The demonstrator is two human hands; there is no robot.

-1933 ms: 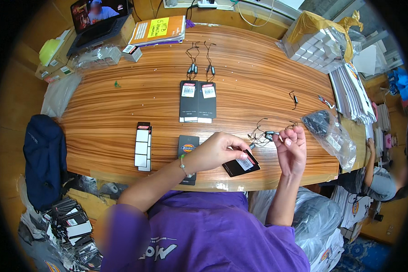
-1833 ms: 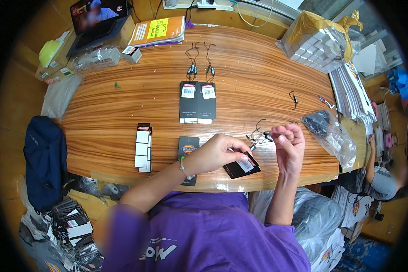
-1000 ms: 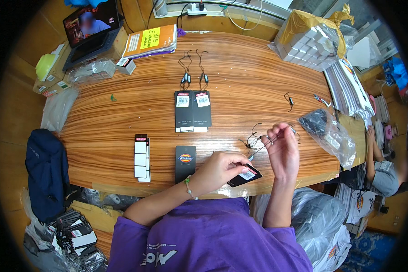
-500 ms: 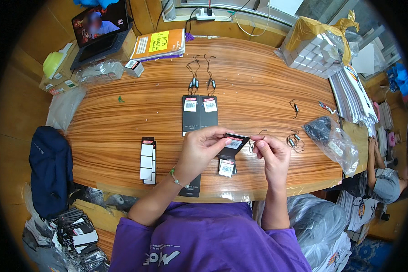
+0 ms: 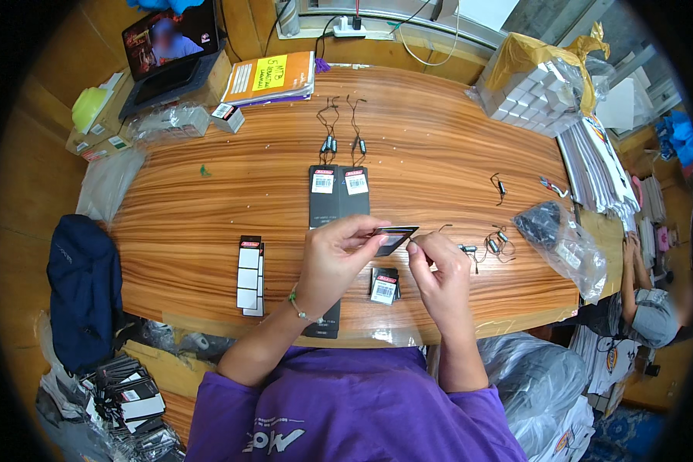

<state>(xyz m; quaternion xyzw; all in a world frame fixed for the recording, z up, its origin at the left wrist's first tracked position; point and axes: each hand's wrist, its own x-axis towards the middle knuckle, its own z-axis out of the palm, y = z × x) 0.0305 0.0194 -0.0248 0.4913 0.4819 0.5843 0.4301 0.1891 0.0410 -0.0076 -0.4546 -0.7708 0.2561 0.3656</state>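
Fingers of both hands — left hand [image 5: 333, 258], right hand [image 5: 439, 269] — clamped on a black tag [image 5: 393, 236].

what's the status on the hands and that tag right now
Left hand fingers pinching black hang tag, held above wooden table. Right hand fingers at tag's right corner. Loose string loops right of hands; nothing blocking.

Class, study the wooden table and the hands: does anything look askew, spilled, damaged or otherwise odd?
Nothing is spilled or visibly damaged. One oddity: a small green scrap lies alone on the table, away from the tags. Both hands, left hand and right hand, hold a black tag tilted above the tabletop.
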